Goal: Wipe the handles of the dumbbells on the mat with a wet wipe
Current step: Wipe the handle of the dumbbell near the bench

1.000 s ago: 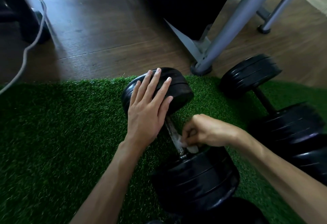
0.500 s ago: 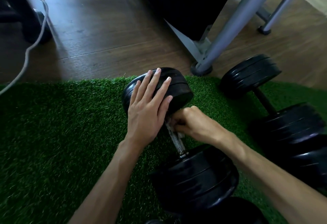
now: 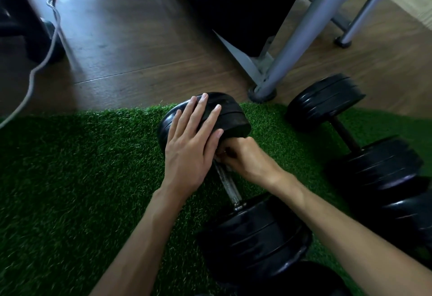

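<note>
Right of frame centre, a second dumbbell (image 3: 355, 139) lies on the mat (image 3: 70, 179); left hand (image 3: 194, 146) flat on the near dumbbell's (image 3: 233, 179) plate, right hand (image 3: 245, 158) clenched around its handle (image 3: 228, 184), wipe hidden.

One dumbbell (image 3: 233, 179) lies on the mat (image 3: 70, 190) in the middle. The left hand (image 3: 191, 146) rests on its far weight, and the right hand (image 3: 243, 158) holds its handle (image 3: 228, 184). Another dumbbell (image 3: 350, 137) lies to the right. The floor (image 3: 140, 45) is behind the mat.
</note>
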A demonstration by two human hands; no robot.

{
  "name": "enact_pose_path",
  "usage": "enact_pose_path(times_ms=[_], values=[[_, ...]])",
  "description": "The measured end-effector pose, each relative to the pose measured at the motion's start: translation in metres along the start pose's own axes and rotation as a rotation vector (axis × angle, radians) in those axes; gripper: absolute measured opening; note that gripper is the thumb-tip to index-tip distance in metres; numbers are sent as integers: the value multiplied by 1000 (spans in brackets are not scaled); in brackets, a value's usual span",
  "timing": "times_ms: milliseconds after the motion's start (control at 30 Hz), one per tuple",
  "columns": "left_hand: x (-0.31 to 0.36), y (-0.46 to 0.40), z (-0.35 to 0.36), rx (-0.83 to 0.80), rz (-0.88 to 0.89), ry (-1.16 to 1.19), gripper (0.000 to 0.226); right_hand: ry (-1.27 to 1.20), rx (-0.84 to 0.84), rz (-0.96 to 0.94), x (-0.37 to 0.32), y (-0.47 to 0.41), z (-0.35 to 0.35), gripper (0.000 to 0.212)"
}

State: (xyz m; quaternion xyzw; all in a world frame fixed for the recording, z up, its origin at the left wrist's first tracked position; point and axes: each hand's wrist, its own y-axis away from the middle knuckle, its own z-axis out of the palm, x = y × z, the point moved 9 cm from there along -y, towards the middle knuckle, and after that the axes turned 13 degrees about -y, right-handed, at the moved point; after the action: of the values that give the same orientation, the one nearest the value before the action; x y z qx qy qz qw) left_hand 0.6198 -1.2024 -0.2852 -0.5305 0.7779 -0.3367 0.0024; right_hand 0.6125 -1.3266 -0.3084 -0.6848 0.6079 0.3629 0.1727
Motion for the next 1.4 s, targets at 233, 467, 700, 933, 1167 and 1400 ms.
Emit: enact_pose_path(times_ms=[233,467,700,933,1167,1400], values=[[0,0,0,5,-5,8,45,28,-362,49,10,21,7,5],[0,0,1,-4,3,11,46,53,-656,203,12,28,16,3],[1,0,0,-5,-3,8,46,-17,-188,-27,7,3,-4,4],[1,0,-3,-7,-6,76,44,114,-510,37,7,19,13,5],[2,56,-30,129,-88,183,26,-404,-212,80,6,32,-13,13],[2,69,13,-209,-166,511,26,-669,-97,98,10,30,-8,23]])
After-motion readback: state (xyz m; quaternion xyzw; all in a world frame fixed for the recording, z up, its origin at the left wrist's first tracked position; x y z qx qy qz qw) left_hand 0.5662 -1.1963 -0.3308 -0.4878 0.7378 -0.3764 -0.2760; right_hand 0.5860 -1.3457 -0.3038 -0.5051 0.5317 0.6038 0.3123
